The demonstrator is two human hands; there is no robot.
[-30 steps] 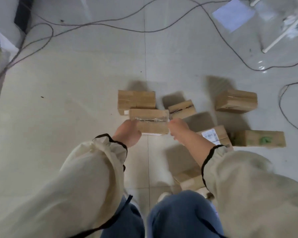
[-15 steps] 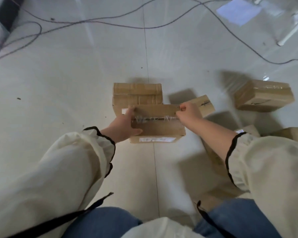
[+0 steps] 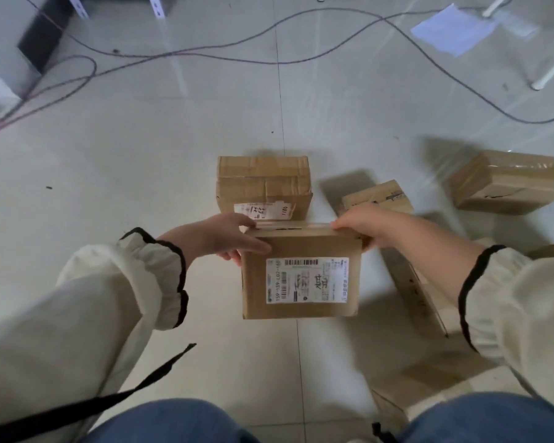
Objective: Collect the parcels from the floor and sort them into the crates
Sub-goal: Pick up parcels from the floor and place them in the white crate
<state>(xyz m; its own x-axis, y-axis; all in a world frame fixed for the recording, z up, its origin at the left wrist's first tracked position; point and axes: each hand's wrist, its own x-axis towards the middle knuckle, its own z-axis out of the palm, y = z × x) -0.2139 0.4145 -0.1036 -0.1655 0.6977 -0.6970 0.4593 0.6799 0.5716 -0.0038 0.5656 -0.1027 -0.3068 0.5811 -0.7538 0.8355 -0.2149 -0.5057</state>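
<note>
While other boxes [image 3: 264, 186] lie on the floor [image 3: 115, 161], the left hand [image 3: 218, 238] and right hand [image 3: 370, 226] grip a labelled parcel [image 3: 301, 273] by its two far corners.

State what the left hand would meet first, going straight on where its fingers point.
The labelled parcel: the left hand grips its upper left corner. Beyond that, probably the right hand, though depth is unclear.
</note>
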